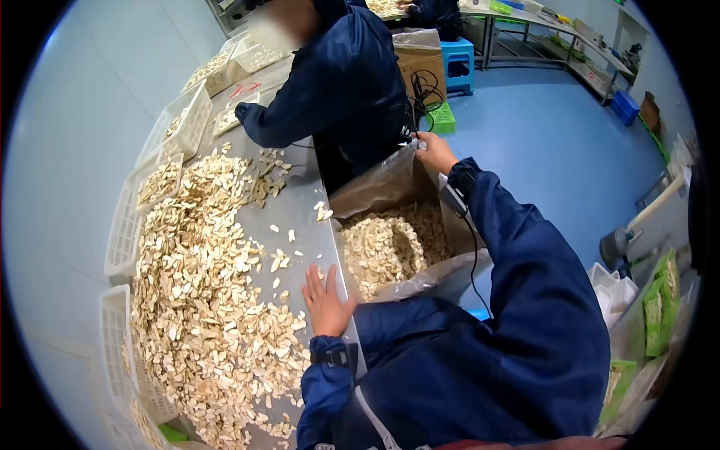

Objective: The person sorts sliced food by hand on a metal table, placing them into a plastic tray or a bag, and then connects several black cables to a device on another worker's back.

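fingers spread, a worker's left hand (328, 309) rests palm down on a metal table (300, 214), near its edge and beside a broad heap of pale, dry-looking slices (202, 262), while the fingers of the right hand (436, 152) are bent and pinch the upper edge of a clear plastic liner (386, 180). the liner spreads inside an open box (429, 187) just beside the table, and more of the same slices (375, 244) lie in a loose pile in it, partly in shadow. along the far side of the table, white baskets stand in a row: a slotted one (120, 244) behind the heap, with a smaller basket (178, 174) of slices at its upper end; another (196, 124) farther up, also with slices in it; and a third (115, 322) nearer the worker, its contents only partly visible. a co-worker (341, 94) in dark blue leans over the table, one sleeve near a small white tray (220, 129) with pale pieces. behind the co-worker, a plastic-lined carton (409, 69) stands near a blue stool (459, 54) and a green crate (442, 118).
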`<state>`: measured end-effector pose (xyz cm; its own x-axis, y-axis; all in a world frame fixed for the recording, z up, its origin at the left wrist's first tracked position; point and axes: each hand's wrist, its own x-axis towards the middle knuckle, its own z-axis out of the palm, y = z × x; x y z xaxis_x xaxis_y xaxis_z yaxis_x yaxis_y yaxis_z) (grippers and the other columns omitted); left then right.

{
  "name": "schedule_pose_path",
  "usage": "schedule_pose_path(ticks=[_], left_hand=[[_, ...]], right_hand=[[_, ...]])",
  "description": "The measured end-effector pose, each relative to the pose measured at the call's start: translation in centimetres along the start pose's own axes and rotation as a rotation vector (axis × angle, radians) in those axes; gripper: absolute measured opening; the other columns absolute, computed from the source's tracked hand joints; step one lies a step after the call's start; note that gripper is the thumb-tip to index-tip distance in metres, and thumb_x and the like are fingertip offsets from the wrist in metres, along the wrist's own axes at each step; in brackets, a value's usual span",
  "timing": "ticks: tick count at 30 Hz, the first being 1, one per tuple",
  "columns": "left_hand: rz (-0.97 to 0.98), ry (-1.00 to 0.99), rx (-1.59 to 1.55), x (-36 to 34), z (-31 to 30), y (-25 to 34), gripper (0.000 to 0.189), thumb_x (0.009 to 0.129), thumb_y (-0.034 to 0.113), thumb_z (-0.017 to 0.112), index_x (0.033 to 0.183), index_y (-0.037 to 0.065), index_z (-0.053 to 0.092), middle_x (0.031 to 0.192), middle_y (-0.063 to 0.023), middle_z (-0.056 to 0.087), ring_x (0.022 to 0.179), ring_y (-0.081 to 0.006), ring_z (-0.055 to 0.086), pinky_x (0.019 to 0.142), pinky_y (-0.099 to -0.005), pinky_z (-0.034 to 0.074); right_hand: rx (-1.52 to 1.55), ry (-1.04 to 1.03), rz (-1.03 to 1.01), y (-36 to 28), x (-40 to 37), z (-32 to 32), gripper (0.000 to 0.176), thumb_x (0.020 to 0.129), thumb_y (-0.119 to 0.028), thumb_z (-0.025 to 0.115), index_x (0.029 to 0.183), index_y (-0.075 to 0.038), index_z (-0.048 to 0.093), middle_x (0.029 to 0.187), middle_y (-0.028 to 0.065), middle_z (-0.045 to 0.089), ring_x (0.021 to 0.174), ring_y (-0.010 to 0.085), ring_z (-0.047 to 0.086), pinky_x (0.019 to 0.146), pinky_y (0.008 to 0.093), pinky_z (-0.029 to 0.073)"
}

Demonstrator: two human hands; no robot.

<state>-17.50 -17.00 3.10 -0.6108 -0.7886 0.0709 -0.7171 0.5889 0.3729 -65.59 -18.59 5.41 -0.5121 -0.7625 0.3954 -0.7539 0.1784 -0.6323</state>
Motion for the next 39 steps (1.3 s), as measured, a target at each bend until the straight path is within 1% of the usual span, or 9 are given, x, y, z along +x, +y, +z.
schedule_pose_path(ticks=[6,7,10,11,13,15,21,30,39], left_hand=[[-0.011,-0.028,0.010,0.6,-1.0,1.1,0.088,0.079,0.026,0.080,0.156,0.011,0.041,0.168,-0.0291,0.016,0.158,-0.0441,0.012,0.127,-0.0573,0.012],[-0.022,-0.037,0.013,0.6,-0.9,1.2,0.087,0.078,0.025,0.080,0.156,0.011,0.042,0.168,-0.0294,0.017,0.158,-0.0445,0.013,0.127,-0.0572,0.012],[-0.021,-0.023,0.022,0.5,-1.0,1.6,0.084,0.076,0.022,0.080,0.152,0.010,0.046,0.167,-0.0300,0.019,0.156,-0.0472,0.017,0.125,-0.0571,0.018],[-0.020,-0.012,0.021,0.6,-1.0,1.7,0.084,0.075,0.021,0.080,0.151,0.010,0.047,0.167,-0.0301,0.019,0.155,-0.0477,0.018,0.125,-0.0571,0.019],[-0.017,0.028,0.031,0.9,-0.9,1.8,0.082,0.072,0.019,0.079,0.148,0.010,0.048,0.167,-0.0295,0.020,0.155,-0.0483,0.020,0.124,-0.0569,0.022],[-0.035,0.010,0.015,0.9,-0.8,1.8,0.083,0.073,0.023,0.079,0.149,0.012,0.049,0.166,-0.0305,0.020,0.155,-0.0485,0.017,0.125,-0.0583,0.018],[-0.029,-0.001,0.019,0.9,-0.8,1.7,0.081,0.075,0.024,0.079,0.150,0.013,0.049,0.166,-0.0301,0.022,0.155,-0.0494,0.017,0.125,-0.0595,0.017],[-0.013,0.002,0.035,1.0,-0.9,2.1,0.080,0.075,0.021,0.078,0.149,0.011,0.049,0.165,-0.0288,0.024,0.154,-0.0493,0.019,0.125,-0.0597,0.019],[-0.009,0.011,0.055,0.8,-1.1,2.3,0.079,0.073,0.017,0.077,0.147,0.010,0.048,0.164,-0.0290,0.026,0.154,-0.0485,0.022,0.123,-0.0580,0.022]], right_hand=[[-0.030,-0.121,-0.176,1.7,0.5,-0.1,0.056,0.084,-0.008,0.064,0.140,-0.002,0.059,0.138,0.0240,0.059,0.122,0.0426,0.059,0.103,0.0457,0.050],[-0.066,-0.141,-0.188,1.9,0.5,0.0,0.061,0.086,-0.008,0.062,0.146,-0.003,0.052,0.140,0.0239,0.056,0.122,0.0418,0.059,0.104,0.0448,0.050],[0.086,-0.096,-0.169,1.4,-0.2,-0.3,0.063,0.087,-0.008,0.063,0.149,-0.005,0.048,0.136,0.0233,0.058,0.127,0.0409,0.055,0.108,0.0437,0.046],[0.110,-0.136,-0.114,0.9,-0.4,-0.7,0.066,0.090,-0.009,0.062,0.153,-0.006,0.043,0.137,0.0240,0.056,0.128,0.0416,0.054,0.109,0.0435,0.045],[0.081,-0.170,-0.082,0.2,-0.5,-1.6,0.065,0.091,-0.008,0.060,0.153,-0.005,0.042,0.140,0.0254,0.054,0.127,0.0424,0.054,0.108,0.0444,0.046],[0.072,-0.166,-0.107,0.7,-0.6,-1.4,0.064,0.093,-0.008,0.059,0.154,-0.003,0.040,0.142,0.0266,0.053,0.127,0.0428,0.055,0.110,0.0442,0.046],[0.156,-0.237,-0.049,0.5,-0.4,-2.1,0.065,0.093,-0.008,0.059,0.155,-0.004,0.039,0.145,0.0249,0.051,0.132,0.0424,0.052,0.112,0.0448,0.045],[0.146,-0.150,-0.127,1.3,0.1,-1.4,0.064,0.094,-0.011,0.061,0.154,-0.005,0.040,0.145,0.0225,0.052,0.131,0.0412,0.053,0.110,0.0437,0.045],[0.152,-0.175,-0.115,0.3,0.8,-1.4,0.067,0.092,-0.008,0.061,0.156,-0.009,0.041,0.145,0.0223,0.052,0.132,0.0410,0.052,0.110,0.0440,0.045]])
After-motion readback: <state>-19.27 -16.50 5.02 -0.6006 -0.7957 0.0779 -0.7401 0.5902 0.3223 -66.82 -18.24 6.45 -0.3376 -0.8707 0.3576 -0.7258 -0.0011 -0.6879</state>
